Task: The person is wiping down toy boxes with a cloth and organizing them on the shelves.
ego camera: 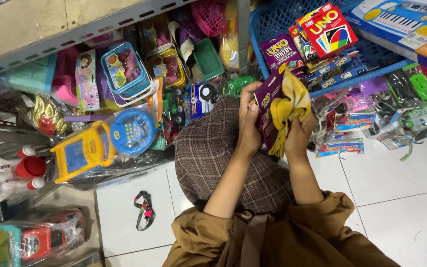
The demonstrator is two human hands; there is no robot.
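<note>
Fingers of the left hand [249, 118] pinch the purple card box [265, 111] above the checked lap while the right hand [300, 129] clutches a yellow cloth [290, 106] against it; a hard wipe could, I reckon, knock it loose onto the white tiled floor [396, 183].

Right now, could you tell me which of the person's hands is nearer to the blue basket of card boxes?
The right hand, wrapped in a yellow cloth, sits just below the blue basket. The left hand, gripping the purple card box, is farther left.

Two hands [273, 123] (one yellow cloth [290, 106])
</note>
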